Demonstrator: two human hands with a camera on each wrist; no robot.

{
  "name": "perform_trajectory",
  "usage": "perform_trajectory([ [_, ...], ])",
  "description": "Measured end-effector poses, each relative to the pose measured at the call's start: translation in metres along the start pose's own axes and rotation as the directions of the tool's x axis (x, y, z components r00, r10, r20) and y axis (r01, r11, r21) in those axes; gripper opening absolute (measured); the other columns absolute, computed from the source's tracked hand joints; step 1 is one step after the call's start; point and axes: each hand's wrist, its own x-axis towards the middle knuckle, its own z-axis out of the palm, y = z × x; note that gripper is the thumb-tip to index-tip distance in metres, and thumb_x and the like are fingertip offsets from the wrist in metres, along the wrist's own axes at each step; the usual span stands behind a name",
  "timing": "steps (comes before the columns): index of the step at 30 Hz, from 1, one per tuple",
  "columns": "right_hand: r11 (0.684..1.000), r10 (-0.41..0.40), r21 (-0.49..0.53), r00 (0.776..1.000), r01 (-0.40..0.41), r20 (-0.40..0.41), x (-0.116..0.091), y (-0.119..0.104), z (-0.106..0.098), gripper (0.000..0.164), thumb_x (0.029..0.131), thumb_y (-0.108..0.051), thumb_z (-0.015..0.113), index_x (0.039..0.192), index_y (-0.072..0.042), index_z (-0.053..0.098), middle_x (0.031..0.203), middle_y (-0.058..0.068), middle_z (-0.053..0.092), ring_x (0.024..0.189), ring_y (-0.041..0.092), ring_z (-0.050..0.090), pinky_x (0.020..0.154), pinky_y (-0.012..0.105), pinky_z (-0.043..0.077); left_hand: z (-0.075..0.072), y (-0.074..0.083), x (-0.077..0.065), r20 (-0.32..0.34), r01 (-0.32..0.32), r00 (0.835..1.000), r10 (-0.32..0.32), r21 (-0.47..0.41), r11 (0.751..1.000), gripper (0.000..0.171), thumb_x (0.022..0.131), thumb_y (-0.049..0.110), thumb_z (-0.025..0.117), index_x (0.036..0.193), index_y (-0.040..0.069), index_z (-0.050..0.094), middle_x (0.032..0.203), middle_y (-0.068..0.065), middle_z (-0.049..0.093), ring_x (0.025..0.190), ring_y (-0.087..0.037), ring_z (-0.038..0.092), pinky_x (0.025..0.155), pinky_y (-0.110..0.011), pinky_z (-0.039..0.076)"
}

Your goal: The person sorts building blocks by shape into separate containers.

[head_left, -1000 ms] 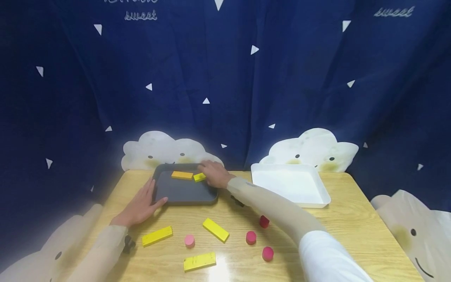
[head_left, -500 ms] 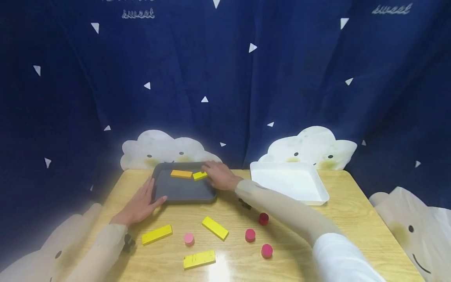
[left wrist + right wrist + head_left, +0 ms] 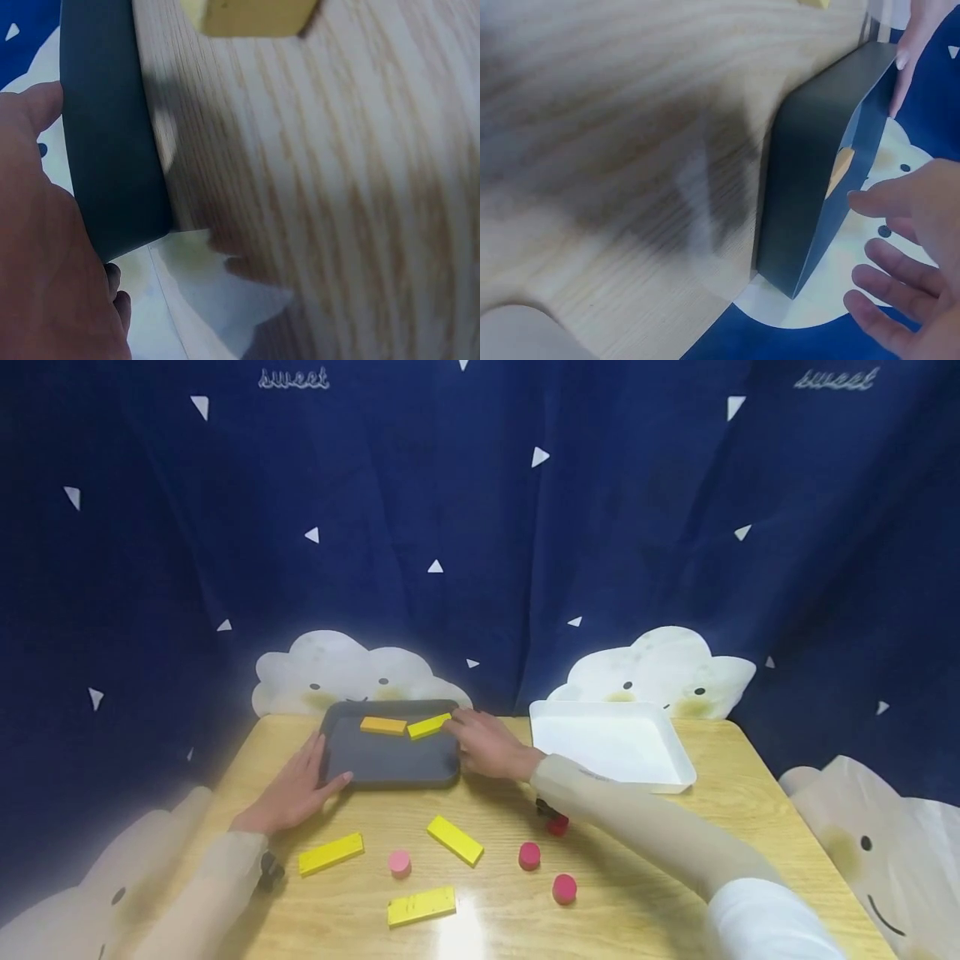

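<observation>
A dark grey tray point(image 3: 390, 770) stands at the back left of the table, with an orange block point(image 3: 383, 726) and a yellow block point(image 3: 429, 727) lying inside near its far wall. My left hand point(image 3: 288, 789) rests against the tray's left side, fingers extended and thumb at the near corner. Over the tray's right rim, my right hand point(image 3: 489, 743) is beside the yellow block's right end in the head view. In the right wrist view the fingers point(image 3: 889, 262) are loosely bent and apart, with nothing between them.
Nearer me lie yellow blocks point(image 3: 455, 841), a pink cylinder point(image 3: 400, 864) and red cylinders point(image 3: 529, 857). One red cylinder is partly covered by my right wrist. A white tray point(image 3: 611, 747) stands at the back right. A dark blue curtain point(image 3: 480, 510) hangs behind the table.
My right hand has drawn back to the right, off the yellow block, uncovering more of it in the grey tray. My left hand stays at the tray's left side.
</observation>
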Motion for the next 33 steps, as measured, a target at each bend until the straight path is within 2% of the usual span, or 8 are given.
perform_trajectory([
  [6, 0.996, 0.030, 0.088, 1.000, -0.029, -0.011, -0.016, -0.008, -0.008, 0.051, 0.088, -0.003, 0.082, 0.137, -0.008, 0.067, 0.125, 0.010, 0.066, 0.112, 0.027, 0.065, 0.095, 0.044, 0.059, 0.001, -0.003, 0.001, -0.011, -0.004, 1.000, 0.004, -0.001, 1.000, 0.101, 0.108, 0.057, 0.054, 0.165, -0.015, 0.011, 0.173, -0.037, 0.004, 0.158, -0.058, 0.015, 0.128, -0.069, 0.017],
  [9, 0.994, 0.042, 0.097, 0.999, -0.041, -0.012, -0.025, -0.012, -0.013, 0.050, 0.090, -0.006, 0.082, 0.137, -0.009, 0.066, 0.128, 0.009, 0.065, 0.117, 0.027, 0.065, 0.096, 0.044, 0.059, 0.001, -0.003, 0.001, -0.021, -0.010, 1.000, 0.010, 0.001, 1.000, 0.101, 0.108, 0.057, 0.055, 0.165, -0.015, 0.012, 0.173, -0.036, 0.005, 0.158, -0.057, 0.015, 0.128, -0.069, 0.017],
  [13, 0.993, 0.068, 0.095, 0.998, -0.066, -0.012, -0.035, -0.017, -0.016, 0.043, 0.092, -0.012, 0.082, 0.133, -0.013, 0.068, 0.123, 0.005, 0.065, 0.111, 0.022, 0.065, 0.088, 0.040, 0.060, 0.003, -0.004, 0.001, -0.040, -0.025, 0.999, 0.025, 0.009, 1.000, 0.101, 0.108, 0.057, 0.055, 0.164, -0.016, 0.014, 0.172, -0.039, 0.009, 0.157, -0.058, 0.017, 0.127, -0.070, 0.019],
  [17, 0.991, 0.087, 0.105, 0.996, -0.084, -0.026, -0.042, -0.020, -0.017, 0.040, 0.093, -0.013, 0.081, 0.132, -0.013, 0.069, 0.122, 0.004, 0.066, 0.113, 0.022, 0.066, 0.091, 0.040, 0.060, 0.002, -0.003, 0.001, -0.057, -0.035, 0.998, 0.035, -0.005, 0.999, 0.101, 0.108, 0.056, 0.056, 0.163, -0.017, 0.014, 0.172, -0.039, 0.009, 0.157, -0.059, 0.017, 0.126, -0.071, 0.019],
  [20, 0.988, 0.101, 0.123, 0.994, -0.095, -0.043, -0.046, -0.023, -0.018, 0.038, 0.093, -0.014, 0.080, 0.130, -0.012, 0.070, 0.122, 0.004, 0.067, 0.111, 0.022, 0.066, 0.091, 0.040, 0.061, 0.000, -0.002, 0.002, -0.049, -0.027, 0.998, 0.026, -0.010, 1.000, 0.102, 0.108, 0.057, 0.055, 0.164, -0.016, 0.013, 0.173, -0.038, 0.007, 0.158, -0.058, 0.015, 0.128, -0.069, 0.017],
  [24, 0.984, 0.120, 0.140, 0.991, -0.112, -0.053, -0.053, -0.029, -0.019, 0.034, 0.094, -0.017, 0.080, 0.126, -0.009, 0.071, 0.116, 0.003, 0.066, 0.103, 0.020, 0.065, 0.083, 0.037, 0.060, -0.003, -0.001, 0.003, -0.027, -0.012, 1.000, 0.012, 0.005, 1.000, 0.102, 0.108, 0.059, 0.054, 0.165, -0.014, 0.012, 0.173, -0.036, 0.006, 0.159, -0.056, 0.013, 0.128, -0.068, 0.017],
  [29, 0.982, 0.123, 0.153, 0.991, -0.113, -0.051, -0.060, -0.038, -0.017, 0.032, 0.096, -0.019, 0.080, 0.124, -0.008, 0.072, 0.112, 0.003, 0.066, 0.100, 0.019, 0.066, 0.078, 0.036, 0.060, 0.001, -0.005, 0.001, -0.022, -0.005, 1.000, 0.005, 0.014, 1.000, 0.103, 0.107, 0.060, 0.055, 0.166, -0.013, 0.011, 0.175, -0.034, 0.005, 0.159, -0.055, 0.015, 0.128, -0.068, 0.018],
  [33, 0.979, 0.132, 0.163, 0.991, -0.125, -0.035, -0.065, -0.047, -0.019, 0.032, 0.097, -0.022, 0.080, 0.125, -0.009, 0.072, 0.114, 0.003, 0.067, 0.102, 0.019, 0.066, 0.080, 0.036, 0.061, 0.003, -0.007, 0.001, -0.020, -0.007, 1.000, 0.007, 0.012, 1.000, 0.103, 0.107, 0.060, 0.055, 0.166, -0.014, 0.011, 0.175, -0.034, 0.004, 0.159, -0.055, 0.014, 0.128, -0.068, 0.018],
])
